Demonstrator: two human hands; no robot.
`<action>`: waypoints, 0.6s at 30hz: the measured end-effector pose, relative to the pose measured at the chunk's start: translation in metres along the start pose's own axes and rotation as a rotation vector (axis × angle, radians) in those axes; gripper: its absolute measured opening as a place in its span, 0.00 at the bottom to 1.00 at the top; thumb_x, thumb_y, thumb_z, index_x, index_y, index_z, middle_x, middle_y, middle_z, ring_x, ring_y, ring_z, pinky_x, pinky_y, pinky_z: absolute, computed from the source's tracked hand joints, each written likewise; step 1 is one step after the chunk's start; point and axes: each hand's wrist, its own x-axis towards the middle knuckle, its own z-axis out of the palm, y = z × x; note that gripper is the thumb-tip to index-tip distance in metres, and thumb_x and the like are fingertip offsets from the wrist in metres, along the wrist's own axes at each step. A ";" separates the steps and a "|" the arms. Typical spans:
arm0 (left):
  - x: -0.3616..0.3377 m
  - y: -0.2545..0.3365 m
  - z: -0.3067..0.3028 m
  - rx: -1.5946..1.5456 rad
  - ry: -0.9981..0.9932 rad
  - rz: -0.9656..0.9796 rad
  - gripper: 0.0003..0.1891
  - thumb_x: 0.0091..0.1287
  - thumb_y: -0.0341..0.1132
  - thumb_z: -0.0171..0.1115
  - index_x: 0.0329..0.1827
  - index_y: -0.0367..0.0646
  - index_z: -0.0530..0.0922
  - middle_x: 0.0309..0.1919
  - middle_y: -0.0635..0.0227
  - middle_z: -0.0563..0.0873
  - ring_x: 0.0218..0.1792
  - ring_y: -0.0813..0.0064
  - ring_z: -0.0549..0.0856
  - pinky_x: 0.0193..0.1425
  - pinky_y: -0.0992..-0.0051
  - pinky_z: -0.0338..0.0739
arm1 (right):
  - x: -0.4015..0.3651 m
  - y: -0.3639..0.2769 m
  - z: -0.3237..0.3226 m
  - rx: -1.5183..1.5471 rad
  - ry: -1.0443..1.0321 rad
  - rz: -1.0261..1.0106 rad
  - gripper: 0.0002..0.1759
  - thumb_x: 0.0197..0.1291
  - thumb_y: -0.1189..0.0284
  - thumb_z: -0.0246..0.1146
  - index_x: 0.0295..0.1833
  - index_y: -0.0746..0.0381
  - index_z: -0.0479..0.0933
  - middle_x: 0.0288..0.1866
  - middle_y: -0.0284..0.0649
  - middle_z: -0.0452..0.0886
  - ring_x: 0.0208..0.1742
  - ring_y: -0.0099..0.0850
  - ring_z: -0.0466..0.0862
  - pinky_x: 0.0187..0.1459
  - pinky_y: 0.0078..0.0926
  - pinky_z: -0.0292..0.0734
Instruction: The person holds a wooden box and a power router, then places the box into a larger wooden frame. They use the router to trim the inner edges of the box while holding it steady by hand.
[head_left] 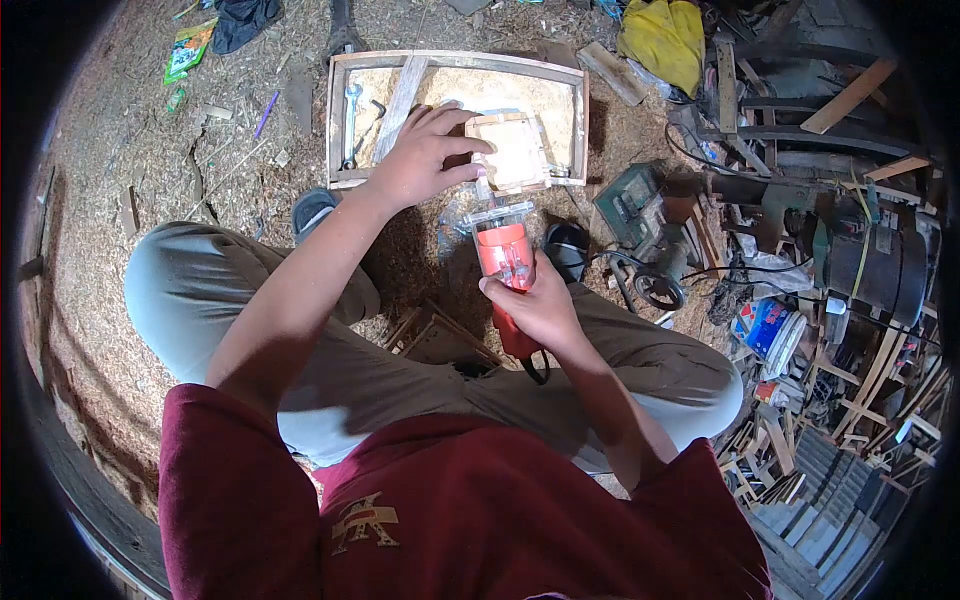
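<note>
My right hand [537, 305] is wrapped round the body of a red trim router [503, 245] with a clear base, its cord trailing back between my legs. The router's base faces a small, pale wooden frame [540, 160], brightly lit so that its middle is washed out. With fingers on top and thumb at the near left, my left hand [435, 155] grips the frame's left side. The router's front end sits right at the near left corner of the frame. Beneath lies a shallow wooden tray [337, 115] with sawdust in it.
A wrench [351, 125] and a wooden slat [402, 105] lie in the tray. To the right are a green metal tool [632, 205], black cables, a white-and-blue bucket [775, 333] and piles of wood scraps [860, 400]. A yellow bag [665, 40] lies at the back. Sawdust covers the floor.
</note>
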 end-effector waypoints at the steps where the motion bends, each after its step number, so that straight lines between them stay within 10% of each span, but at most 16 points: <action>1: 0.000 0.000 0.000 -0.004 -0.001 -0.001 0.18 0.73 0.48 0.77 0.65 0.67 0.93 0.80 0.57 0.80 0.86 0.46 0.71 0.92 0.43 0.56 | 0.000 -0.001 0.000 -0.014 0.001 0.009 0.34 0.59 0.50 0.84 0.58 0.64 0.81 0.48 0.46 0.92 0.50 0.39 0.94 0.57 0.39 0.86; 18: -0.001 0.003 -0.001 -0.008 0.003 0.001 0.18 0.74 0.47 0.76 0.66 0.63 0.93 0.79 0.54 0.81 0.85 0.45 0.72 0.91 0.43 0.57 | -0.009 -0.006 0.000 0.012 0.007 -0.010 0.33 0.59 0.51 0.85 0.56 0.63 0.81 0.46 0.44 0.92 0.48 0.37 0.93 0.56 0.38 0.85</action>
